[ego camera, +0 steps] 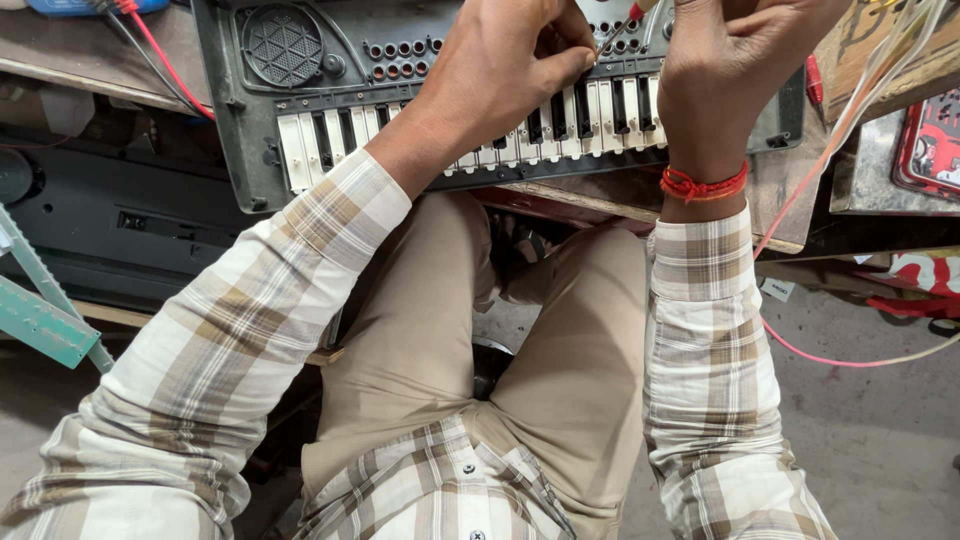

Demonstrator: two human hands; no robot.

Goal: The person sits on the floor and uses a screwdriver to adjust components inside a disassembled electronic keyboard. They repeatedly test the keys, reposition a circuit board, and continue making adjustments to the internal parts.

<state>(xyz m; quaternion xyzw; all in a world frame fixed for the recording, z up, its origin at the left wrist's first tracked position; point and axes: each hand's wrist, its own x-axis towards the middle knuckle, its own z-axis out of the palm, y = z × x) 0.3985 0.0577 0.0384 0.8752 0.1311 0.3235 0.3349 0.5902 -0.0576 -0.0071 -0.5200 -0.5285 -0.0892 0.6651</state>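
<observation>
A dark grey electronic keyboard with white and black keys lies on a wooden bench in front of me. My left hand rests over the middle keys, its fingers curled and pinched at the lower end of a thin metal tool with a red handle. My right hand, with a red thread band on the wrist, is closed over the keyboard's right end, beside the tool's red handle. The top of the handle and my right fingertips run out of the frame.
A round speaker grille and rows of small buttons sit on the keyboard's left. Red wires trail at top left, and pale and pink cables hang at right. A red box stands at far right and a teal metal bracket at left.
</observation>
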